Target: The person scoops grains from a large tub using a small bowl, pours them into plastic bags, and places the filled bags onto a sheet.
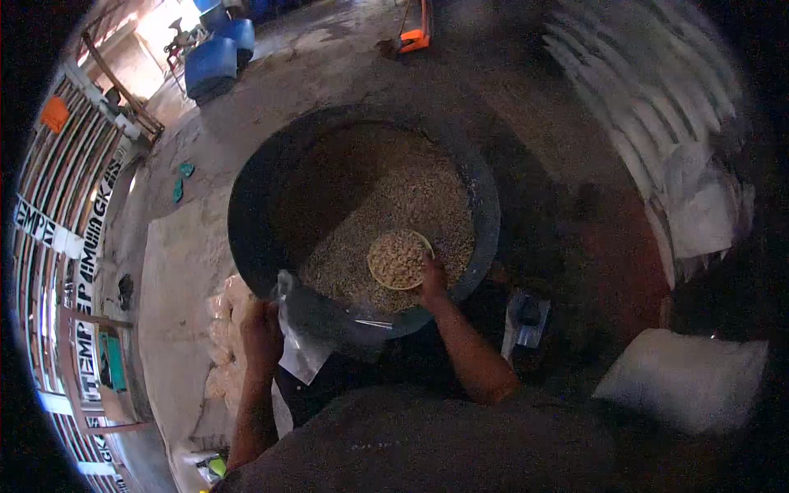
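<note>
A wide dark tub (249, 218) stands in front of me with pale beans (423, 185) heaped inside, the left part in shadow. My right hand (433, 281) grips the right edge of a round, yellow-rimmed bowl (397, 258) full of beans. The bowl is just over the beans near the tub's front side. Closed at the tub's front left, my left hand (261, 335) holds a clear plastic bag (301, 343) by its edge. The bag hangs against the tub's outer wall, and its contents cannot be made out.
Several filled clear bags (219, 337) lie on a pale sheet (168, 304) at my left. A small device with a flat top (528, 319) sits right of the tub. A white sack (682, 380) lies at lower right. Blue drums (210, 70) and green sandals (178, 190) are farther off.
</note>
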Tool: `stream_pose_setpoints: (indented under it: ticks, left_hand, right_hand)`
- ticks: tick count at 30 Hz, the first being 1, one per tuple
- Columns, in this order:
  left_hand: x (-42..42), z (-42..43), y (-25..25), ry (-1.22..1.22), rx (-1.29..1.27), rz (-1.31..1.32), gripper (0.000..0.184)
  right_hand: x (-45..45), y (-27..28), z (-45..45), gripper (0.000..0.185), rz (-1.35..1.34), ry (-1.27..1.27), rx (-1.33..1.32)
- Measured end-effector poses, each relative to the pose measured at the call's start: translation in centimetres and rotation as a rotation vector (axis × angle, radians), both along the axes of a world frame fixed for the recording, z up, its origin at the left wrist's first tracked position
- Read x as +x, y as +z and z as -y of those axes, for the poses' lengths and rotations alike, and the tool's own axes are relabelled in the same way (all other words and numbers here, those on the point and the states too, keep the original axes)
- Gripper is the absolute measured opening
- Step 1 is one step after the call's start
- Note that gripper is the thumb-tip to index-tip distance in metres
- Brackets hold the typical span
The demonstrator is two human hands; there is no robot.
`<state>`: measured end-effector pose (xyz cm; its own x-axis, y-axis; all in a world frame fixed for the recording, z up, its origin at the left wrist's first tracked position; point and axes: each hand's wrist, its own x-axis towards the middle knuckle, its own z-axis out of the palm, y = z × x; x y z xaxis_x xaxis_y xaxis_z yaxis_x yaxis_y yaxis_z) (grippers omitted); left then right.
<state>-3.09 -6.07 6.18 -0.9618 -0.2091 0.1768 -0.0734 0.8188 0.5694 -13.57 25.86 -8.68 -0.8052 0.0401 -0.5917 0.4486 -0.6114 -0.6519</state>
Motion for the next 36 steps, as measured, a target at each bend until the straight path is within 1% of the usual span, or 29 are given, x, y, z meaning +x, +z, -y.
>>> stream_pose_setpoints:
  ticks: [1, 3, 5, 6, 7, 8, 9, 10, 12, 14, 15, 17, 19, 20, 21, 22, 23, 24, 26, 27, 28, 29, 30, 32, 33, 35, 36]
  left_hand:
    - [-0.6, 0.1, -0.6, 0.031, 0.121, -0.061, 0.028]
    - [-3.1, 0.3, -4.7, 0.084, 0.37, -0.19, 0.024]
    - [-4.0, 0.8, -6.2, -0.093, 0.458, -0.063, 0.024]
    - [-3.9, 0.7, -4.3, -0.274, 0.09, 0.062, 0.024]
    - [-4.1, 0.6, -2.9, -0.429, -0.282, 0.19, 0.024]
    - [-4.6, 0.3, -2.2, -0.576, -0.281, 0.22, 0.021]
    - [-4.8, 1.3, -3.7, -0.491, 0.05, 0.237, 0.02]
    - [-4.9, 3.2, -6.9, -0.407, 0.381, 0.248, 0.019]
    - [-5.8, 4.3, -9.8, -0.227, 0.471, 0.176, 0.019]
    - [-7.6, 3.8, -11.9, 0.017, 0.48, 0.07, 0.024]
    - [-8.6, 2.6, -12.5, 0.065, 0.552, 0.032, 0.026]
    - [-10.1, -1.3, -12.2, -0.014, 0.815, 0.016, 0.032]
    - [-10.8, -6.3, -11.3, -0.177, 1.108, 0.05, 0.038]
    - [-11.0, -8.3, -10.7, -0.245, 1.248, 0.067, 0.041]
    - [-11.0, -9.8, -10.4, -0.293, 1.408, 0.078, 0.044]
    - [-10.9, -10.6, -10.5, -0.327, 1.616, 0.136, 0.047]
    - [-10.7, -10.7, -10.7, -0.343, 1.834, 0.216, 0.05]
    - [-10.6, -10.4, -12.5, -0.376, 2.14, 0.459, 0.052]
    - [-11.3, -9.4, -15.2, -0.235, 1.97, 0.578, 0.05]
    - [-12.1, -8.9, -17.4, -0.163, 1.883, 0.633, 0.049]
    - [-12.3, -9.1, -20.9, -0.421, 1.457, 0.377, 0.044]
    - [-12.6, -9.3, -24.5, -0.506, 1.008, 0.089, 0.039]
    - [-12.0, -9.3, -22.5, -0.506, 1.088, 0.081, 0.038]
    - [-11.9, -9.2, -18.0, -0.452, 1.202, 0.196, 0.036]
    - [-12.3, -8.9, -15.8, -0.399, 1.229, 0.323, 0.036]
    - [-12.1, -8.9, -12.0, -0.405, 1.019, 0.412, 0.035]
    - [-11.9, -9.0, -10.3, -0.46, 0.786, 0.369, 0.035]
  right_hand:
    - [0.1, -1.3, -0.1, 0.058, -0.004, 0.004, 0.046]
    - [0.4, -4.6, -0.4, 0.059, -0.113, 0.081, 0.352]
    - [0.1, -8.3, -0.7, 0.06, -0.201, 0.132, 0.727]
    - [0.1, -9.7, -0.9, 0.061, -0.203, 0.137, 0.828]
    - [-0.1, -10.7, -1.0, 0.06, -0.144, 0.132, 0.86]
    - [-0.7, -11.6, -1.2, 0.06, -0.082, 0.132, 0.892]
    - [-1.2, -11.1, -1.7, 0.06, -0.12, 0.149, 0.724]
    - [-1.6, -10.5, -2.0, 0.06, -0.15, 0.171, 0.554]
    - [-1.4, -8.8, -2.4, 0.061, -0.187, 0.226, 0.208]
    - [-1.1, -6.5, -3.1, 0.062, -0.186, 0.281, -0.139]
    - [-0.8, -3.3, -2.8, 0.062, -0.23, 0.346, -0.241]
    - [0.4, 7.0, 0.1, 0.063, -0.308, 0.466, -0.447]
    - [1.0, 13.0, 3.4, 0.062, -0.265, 0.396, -0.454]
    - [1.0, 14.5, 4.4, 0.062, -0.243, 0.359, -0.455]
    - [-0.1, 12.2, 3.6, 0.061, -0.212, 0.413, -0.482]
    - [-1.9, 7.9, 1.9, 0.06, -0.181, 0.466, -0.512]
    - [-2.7, 5.5, 0.7, 0.059, -0.147, 0.517, -0.543]
    - [-2.7, 5.3, 0.5, 0.057, -0.106, 0.549, -0.498]
    - [-2.4, 5.4, 0.0, 0.054, -0.004, 0.622, -0.405]
    - [-2.7, 4.3, -1.0, 0.053, 0.064, 0.644, -0.224]
    - [-3.2, 2.5, -2.2, 0.053, 0.13, 0.658, -0.047]
    - [-3.9, 1.0, -3.4, 0.053, 0.196, 0.663, 0.124]
    - [-4.8, -0.1, -4.3, 0.053, 0.16, 0.709, 0.092]
    - [-6.5, -1.1, -5.7, 0.054, 0.081, 0.792, 0.023]
    - [-6.8, -0.8, -5.8, 0.054, 0.108, 0.841, 0.093]
    - [-8.2, 0.7, -5.5, 0.053, 0.165, 0.936, 0.237]
    - [-9.2, 1.8, -5.1, 0.053, 0.193, 0.984, 0.31]
